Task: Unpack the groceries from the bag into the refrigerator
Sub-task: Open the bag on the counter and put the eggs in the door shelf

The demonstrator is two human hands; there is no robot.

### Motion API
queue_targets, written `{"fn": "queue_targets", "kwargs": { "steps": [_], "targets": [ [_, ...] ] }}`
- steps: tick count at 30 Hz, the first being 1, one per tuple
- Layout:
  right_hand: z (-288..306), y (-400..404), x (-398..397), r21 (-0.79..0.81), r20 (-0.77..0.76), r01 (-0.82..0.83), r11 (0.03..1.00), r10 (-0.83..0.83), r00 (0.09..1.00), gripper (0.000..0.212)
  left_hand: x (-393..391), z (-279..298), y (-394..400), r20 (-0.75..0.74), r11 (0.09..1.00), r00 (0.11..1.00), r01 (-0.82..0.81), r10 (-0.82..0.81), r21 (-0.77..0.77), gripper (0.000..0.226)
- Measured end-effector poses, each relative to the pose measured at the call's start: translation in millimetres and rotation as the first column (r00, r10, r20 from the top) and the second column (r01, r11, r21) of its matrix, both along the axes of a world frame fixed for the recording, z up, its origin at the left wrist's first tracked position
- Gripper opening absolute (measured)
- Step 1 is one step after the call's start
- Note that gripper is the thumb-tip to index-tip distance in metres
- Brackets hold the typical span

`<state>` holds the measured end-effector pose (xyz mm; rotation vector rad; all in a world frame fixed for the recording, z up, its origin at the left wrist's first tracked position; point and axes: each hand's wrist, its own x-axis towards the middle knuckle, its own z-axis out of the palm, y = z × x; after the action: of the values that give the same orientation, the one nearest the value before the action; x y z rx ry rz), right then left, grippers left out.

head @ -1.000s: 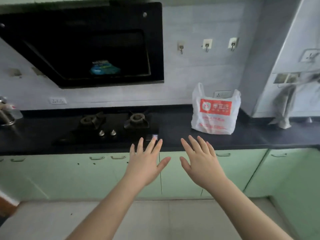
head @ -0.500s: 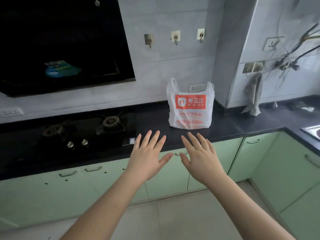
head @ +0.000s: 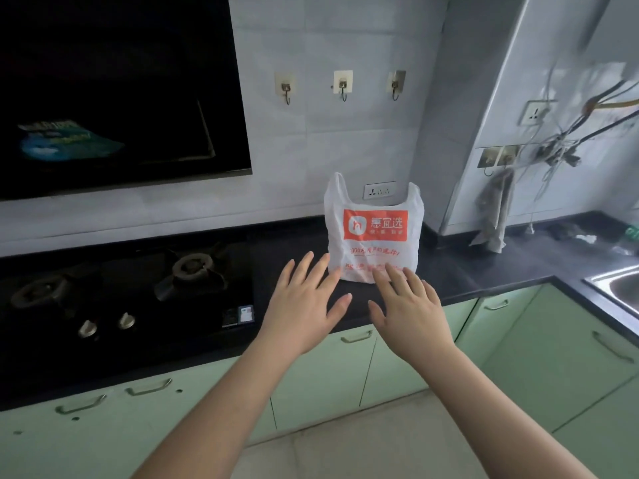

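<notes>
A white plastic grocery bag [head: 374, 233] with an orange logo stands upright on the black countertop [head: 460, 271], against the tiled wall. Its contents are hidden. My left hand [head: 304, 305] is held out flat with the fingers spread, just left of the bag's base and in front of it. My right hand [head: 411, 309] is also spread flat, its fingertips overlapping the bag's lower edge in the view. Neither hand holds anything. No refrigerator is in view.
A black gas hob [head: 131, 292] with two burners lies left of the bag, under a black range hood [head: 114, 95]. Pale green cabinets [head: 321, 375] run below the counter. A steel sink [head: 619, 288] is at the right edge. Loose cables [head: 567, 146] hang on the right wall.
The view has swung right and closer to the counter. Both open hands have moved forward, up to the bag's base. The sink has come into sight.
</notes>
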<state>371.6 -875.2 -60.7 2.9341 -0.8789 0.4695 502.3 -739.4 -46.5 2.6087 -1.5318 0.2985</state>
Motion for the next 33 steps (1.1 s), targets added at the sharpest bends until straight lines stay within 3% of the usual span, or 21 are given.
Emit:
{"fn": "queue_targets", "kwargs": {
  "steps": [12,23,33],
  "targets": [
    [-3.6,-125.9,17.8,0.100,-0.044,0.119,0.988,-0.115,0.992,0.062,49.3,-10.3,-143.4,-0.036,0.995,0.996,0.082,-0.081,0.050,0.060],
    [1.9,-251.2,76.1,0.138,-0.066,0.029,0.990,-0.020,0.998,0.063,85.5,-9.1,-257.7,-0.047,0.990,0.998,0.044,-0.038,0.136,0.058],
    [-6.5,-305.7,145.9,0.206,-0.072,-0.005,0.978,0.021,0.997,0.060,161.1,-17.8,-303.4,-0.083,0.997,0.997,0.001,0.005,0.072,0.053]
  ]
}}
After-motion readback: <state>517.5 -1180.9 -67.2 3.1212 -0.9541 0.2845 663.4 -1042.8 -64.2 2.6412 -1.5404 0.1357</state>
